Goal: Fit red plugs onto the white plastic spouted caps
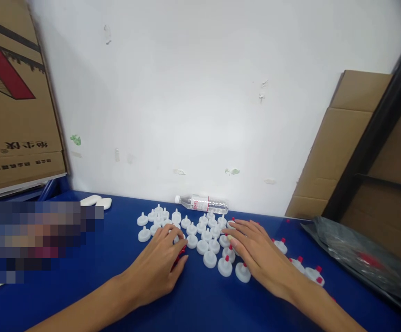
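Observation:
My left hand (161,258) is curled on the blue table, with small red tip caps (180,254) partly hidden under its fingers. White nozzle lids (191,241) stand in a crowded group, spouts up, between and beyond both hands. Over the group's right side reaches my right hand (259,251), thumb and forefinger close together at the spout of a white lid (224,241); its tip is mostly covered by the fingers. Close by, a lid (225,267) and several others wear red tips, some lying right of my right wrist.
A clear plastic bottle (203,203) lies against the white wall. Two white rounded objects (103,203) rest at back left, beside a blurred patch. Grey plastic bags (352,258) lie on the right. Cardboard (345,138) leans at the right; a large printed box (16,106) stands left.

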A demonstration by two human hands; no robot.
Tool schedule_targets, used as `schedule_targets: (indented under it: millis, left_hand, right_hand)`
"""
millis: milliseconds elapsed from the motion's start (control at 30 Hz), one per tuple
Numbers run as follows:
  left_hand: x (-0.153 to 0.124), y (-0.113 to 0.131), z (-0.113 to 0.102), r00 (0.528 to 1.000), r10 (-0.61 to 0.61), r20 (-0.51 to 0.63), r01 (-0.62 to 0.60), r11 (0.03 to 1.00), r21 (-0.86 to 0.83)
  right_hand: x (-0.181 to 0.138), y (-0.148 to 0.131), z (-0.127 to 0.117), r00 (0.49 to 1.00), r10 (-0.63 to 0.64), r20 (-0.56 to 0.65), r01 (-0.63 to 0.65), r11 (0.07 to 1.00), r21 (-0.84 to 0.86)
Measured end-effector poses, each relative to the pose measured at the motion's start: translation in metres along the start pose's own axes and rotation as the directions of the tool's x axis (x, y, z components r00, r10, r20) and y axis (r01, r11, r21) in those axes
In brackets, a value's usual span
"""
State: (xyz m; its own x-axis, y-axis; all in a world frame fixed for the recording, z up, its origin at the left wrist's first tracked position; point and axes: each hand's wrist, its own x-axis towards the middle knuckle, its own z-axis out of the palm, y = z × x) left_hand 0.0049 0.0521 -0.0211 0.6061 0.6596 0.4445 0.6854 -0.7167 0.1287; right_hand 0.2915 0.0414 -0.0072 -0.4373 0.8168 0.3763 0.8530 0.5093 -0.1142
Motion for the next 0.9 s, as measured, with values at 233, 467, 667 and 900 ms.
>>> schedule_targets:
  millis: [233,467,667,900]
  left_hand:
    - [0.001,-0.001,0.001,1.000,-0.009,-0.024,0.009,1.000,0.006]
    - [0.000,-0.002,0.005,0.999,-0.015,-0.030,0.016,1.000,0.009]
    - [0.000,-0.003,0.009,0.999,-0.005,-0.039,0.006,1.000,0.004]
    - [0.003,-0.004,0.014,0.998,0.043,0.038,-0.045,0.998,0.050]
  right_hand:
    - [0.017,0.004,0.008,0.996,0.006,0.088,0.000,0.998,-0.062]
    - [0.038,0.003,0.000,0.979,-0.020,0.203,0.036,0.997,-0.075]
    - [0.052,0.000,-0.009,0.984,-0.089,0.156,0.100,0.993,-0.069]
    - [0.066,-0.004,-0.041,0.970,-0.243,0.011,0.243,0.967,-0.080]
